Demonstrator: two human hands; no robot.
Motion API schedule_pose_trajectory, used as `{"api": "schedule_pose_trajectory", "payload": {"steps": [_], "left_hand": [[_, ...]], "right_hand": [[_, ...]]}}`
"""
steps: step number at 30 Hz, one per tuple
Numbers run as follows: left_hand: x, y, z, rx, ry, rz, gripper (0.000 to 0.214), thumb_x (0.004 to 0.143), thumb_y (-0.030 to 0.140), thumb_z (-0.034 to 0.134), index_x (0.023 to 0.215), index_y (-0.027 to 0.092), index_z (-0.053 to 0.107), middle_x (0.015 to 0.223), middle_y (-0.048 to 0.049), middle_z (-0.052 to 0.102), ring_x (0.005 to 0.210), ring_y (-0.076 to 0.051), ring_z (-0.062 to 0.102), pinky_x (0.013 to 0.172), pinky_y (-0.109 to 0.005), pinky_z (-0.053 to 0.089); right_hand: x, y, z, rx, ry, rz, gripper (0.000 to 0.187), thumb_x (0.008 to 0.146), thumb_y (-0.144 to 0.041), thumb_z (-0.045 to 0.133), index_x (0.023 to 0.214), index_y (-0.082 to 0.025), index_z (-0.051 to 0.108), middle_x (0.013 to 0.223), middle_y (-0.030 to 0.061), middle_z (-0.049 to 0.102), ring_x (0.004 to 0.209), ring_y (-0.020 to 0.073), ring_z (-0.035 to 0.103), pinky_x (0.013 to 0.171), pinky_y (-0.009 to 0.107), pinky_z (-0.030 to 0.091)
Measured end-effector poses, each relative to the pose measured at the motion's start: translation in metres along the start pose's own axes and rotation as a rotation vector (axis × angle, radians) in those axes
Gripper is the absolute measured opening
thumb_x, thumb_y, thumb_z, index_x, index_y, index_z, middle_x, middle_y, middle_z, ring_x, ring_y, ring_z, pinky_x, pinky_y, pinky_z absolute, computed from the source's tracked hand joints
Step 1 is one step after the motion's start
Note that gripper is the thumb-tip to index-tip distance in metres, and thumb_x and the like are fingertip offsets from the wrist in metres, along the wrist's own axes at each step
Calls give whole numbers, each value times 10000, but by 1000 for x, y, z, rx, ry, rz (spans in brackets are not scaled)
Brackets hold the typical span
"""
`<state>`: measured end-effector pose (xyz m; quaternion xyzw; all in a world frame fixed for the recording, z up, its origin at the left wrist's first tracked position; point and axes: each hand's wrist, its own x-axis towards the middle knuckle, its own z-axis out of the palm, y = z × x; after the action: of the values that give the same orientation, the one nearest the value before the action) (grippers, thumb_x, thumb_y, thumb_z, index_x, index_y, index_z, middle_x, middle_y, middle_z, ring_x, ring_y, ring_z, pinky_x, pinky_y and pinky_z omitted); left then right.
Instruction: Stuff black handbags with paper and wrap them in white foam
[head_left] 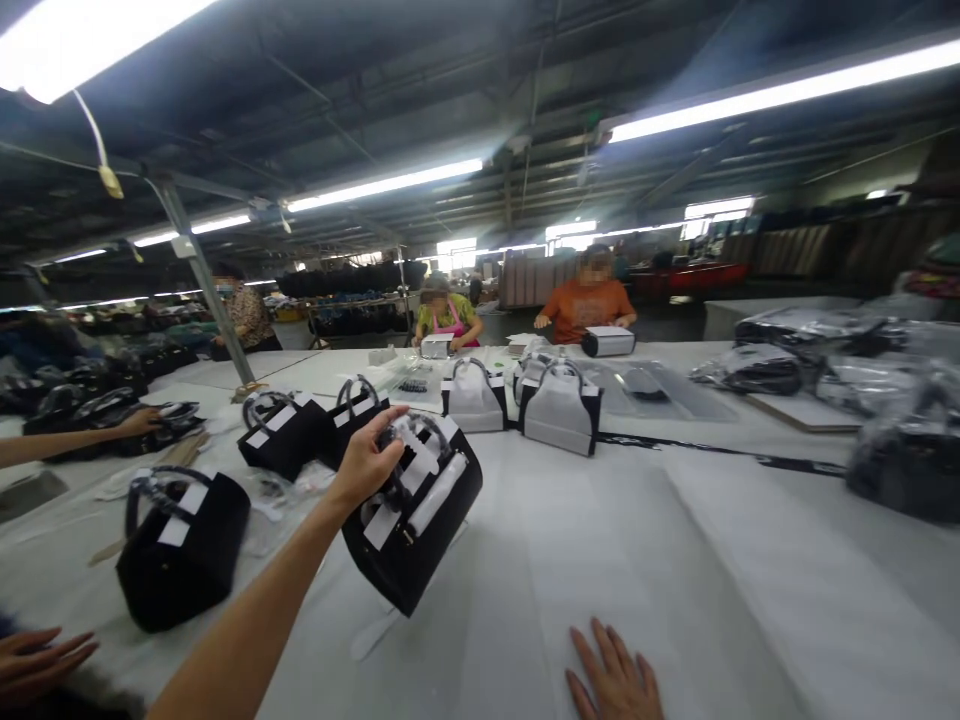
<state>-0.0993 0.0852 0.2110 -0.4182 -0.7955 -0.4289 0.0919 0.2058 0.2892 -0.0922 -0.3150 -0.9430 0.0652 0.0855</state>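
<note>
My left hand (pixel 369 462) is closed at the wrapped handles of a black handbag (pixel 442 530), which hangs tilted over the white table. White paper and a white roll-like piece lie across the bag's top. A pale strip dangles beneath it. With fingers spread, my right hand (pixel 616 678) rests on the white sheet covering the table (pixel 555 560) and holds nothing. Left of the held bag stands another black handbag (pixel 184 550) with its handles up. Two more, a black handbag (pixel 289 435) and a smaller-looking handbag (pixel 358 412), stand just behind.
Bags in white covers (pixel 559 412) stand mid-table. At right are a plastic-wrapped bag (pixel 911 465) and plastic-covered bundles. Other people's hands show at left: one hand (pixel 45 655) near the front, another hand (pixel 141 422) on dark bags. Two people work across the table.
</note>
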Motion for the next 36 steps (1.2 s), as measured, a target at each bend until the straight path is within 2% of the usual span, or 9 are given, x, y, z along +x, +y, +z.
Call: {"api": "schedule_pose_trajectory", "payload": {"steps": [6,11,14,17,19,22,26,32,36], "left_hand": [[-59,32,75,-152,-315,65,549,741,202,465,1291,195,479,617,74,518,491,-70,387,535,-190,374],[-86,36,82,-151,-403,69,584,790,299,517,1358,242,393,713,45,591,615,-116,511,658,-248,445],[-94,18,76,-256,-370,17,718,765,465,595,1396,248,328,1129,-62,621,1036,-218,560,955,-376,410],[-112,-14,78,-488,-196,-280,795,787,655,463,1419,216,262,1383,-124,458,1287,-270,402,1103,-445,254],[-129,-33,86,-544,-104,-468,823,817,726,244,1411,156,266,1419,-169,406,1313,-289,374,1106,-475,242],[-156,-40,100,-565,-132,-555,848,823,729,112,1276,110,473,1269,-182,552,1193,-289,502,1049,-457,343],[-186,-6,112,-540,-99,-545,766,854,686,130,1207,150,549,1164,-131,597,1138,-258,514,1057,-415,335],[-255,66,163,-558,-248,-305,772,845,664,313,1408,136,332,1147,-145,520,1009,-216,546,906,-321,449],[-276,52,184,-637,-181,-255,627,831,626,419,1221,160,572,1073,-127,603,909,-216,595,806,-328,494]], "right_hand": [[-8,6,-29,370,-89,81,618,886,-489,334,1384,-135,428,1453,117,393,1369,266,305,1138,493,174],[3,23,-63,880,-85,172,759,887,-624,182,1379,-99,424,1441,112,412,1345,214,357,1146,392,234],[3,18,-80,972,-30,162,820,851,-691,233,1380,-94,421,1447,118,402,1354,231,340,1159,400,201],[-8,-3,-84,970,-26,163,802,848,-686,283,1373,-99,435,1443,120,409,1363,245,322,1165,401,180],[-20,-25,-76,978,-37,131,757,864,-655,295,1401,-131,398,1460,103,385,1359,245,330,1159,398,203],[-36,-61,-55,998,-84,-32,707,881,-606,326,1456,-196,287,1496,72,326,1354,250,339,1143,418,236],[-43,-88,-40,1001,-37,-311,1077,679,-650,602,1481,-90,150,1536,157,183,1407,341,158,1141,468,197],[-17,-25,-89,1029,-162,-159,923,605,-528,705,1389,-148,398,1311,148,547,1191,365,506,1016,447,404],[-24,10,-113,1005,-134,-98,960,597,-359,719,1441,-168,304,1402,136,461,1274,344,427,1055,454,357]]}}
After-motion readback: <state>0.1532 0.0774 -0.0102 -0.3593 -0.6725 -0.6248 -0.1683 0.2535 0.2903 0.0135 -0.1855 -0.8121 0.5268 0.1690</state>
